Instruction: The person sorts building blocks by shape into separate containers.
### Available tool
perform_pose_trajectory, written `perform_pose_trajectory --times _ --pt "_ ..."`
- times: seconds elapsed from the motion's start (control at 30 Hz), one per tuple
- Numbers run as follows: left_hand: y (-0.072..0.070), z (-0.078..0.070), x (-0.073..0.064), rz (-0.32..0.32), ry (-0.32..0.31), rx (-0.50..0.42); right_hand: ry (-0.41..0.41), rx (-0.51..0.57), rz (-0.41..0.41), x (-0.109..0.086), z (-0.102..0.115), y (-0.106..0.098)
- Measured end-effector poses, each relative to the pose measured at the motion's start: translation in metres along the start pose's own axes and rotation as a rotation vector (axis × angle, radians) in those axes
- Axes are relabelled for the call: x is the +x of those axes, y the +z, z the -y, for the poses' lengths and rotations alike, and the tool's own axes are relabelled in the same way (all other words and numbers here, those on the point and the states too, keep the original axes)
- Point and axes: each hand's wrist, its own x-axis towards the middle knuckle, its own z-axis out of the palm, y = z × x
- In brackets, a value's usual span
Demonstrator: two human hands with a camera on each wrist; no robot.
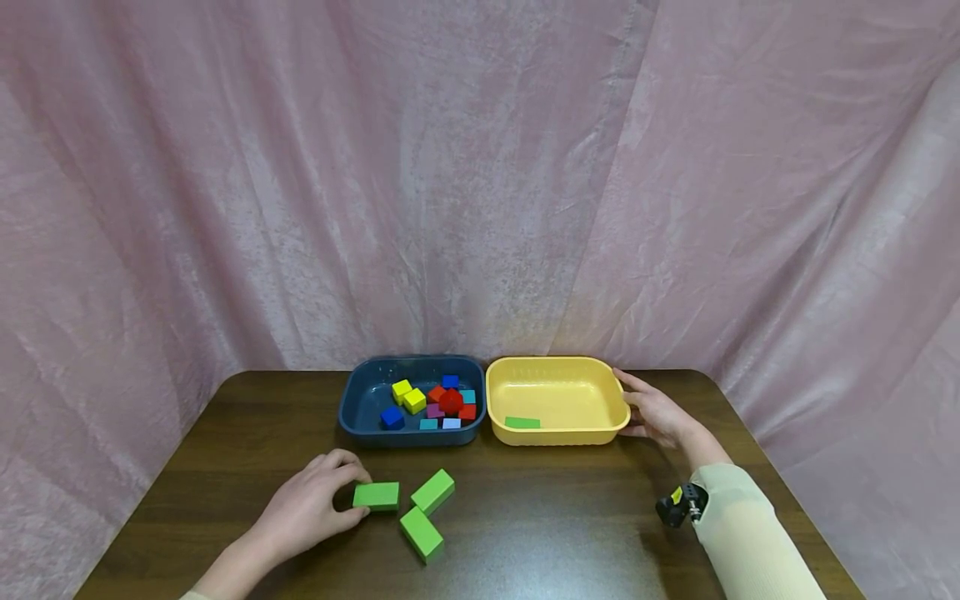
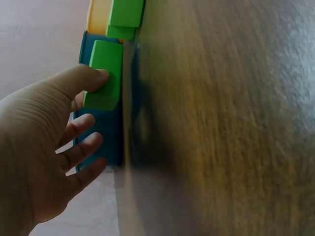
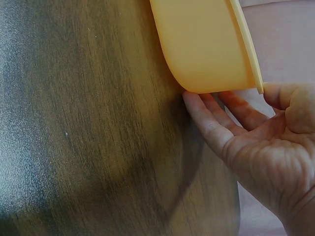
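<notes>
Thumb and index finger of my left hand (image 1: 311, 504) pinch the left end of a green block (image 1: 377, 496) at the table's front left. In the left wrist view the thumb lies across this block (image 2: 106, 73) while the other fingers are spread apart. Two more green blocks, one (image 1: 432, 492) angled behind the other (image 1: 422, 534), lie just right of it. My right hand (image 1: 660, 417) touches the right end of a yellow tub (image 1: 555, 437); the right wrist view shows nearly straight fingers (image 3: 211, 130) against its wall and the thumb at its rim.
Left of the yellow tub stands a dark blue tub (image 1: 367, 439) with several coloured blocks, among them a yellow cube (image 1: 414, 401) and a blue cube (image 1: 392, 417). A green block (image 1: 522, 422) lies inside the yellow tub. A pink curtain (image 1: 480, 183) hangs behind the wooden table (image 1: 540, 517).
</notes>
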Motion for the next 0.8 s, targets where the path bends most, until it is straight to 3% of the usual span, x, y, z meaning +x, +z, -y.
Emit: perform_pose_trajectory --times 0.27,0.8 --pt "-0.008 -0.010 0.003 -0.110 0.079 0.010 0.002 0.005 -0.002 0.000 0.000 0.000" --pt "-0.023 -0.023 0.011 -0.188 0.145 0.025 0.002 -0.001 -0.005 0.000 0.000 0.000"
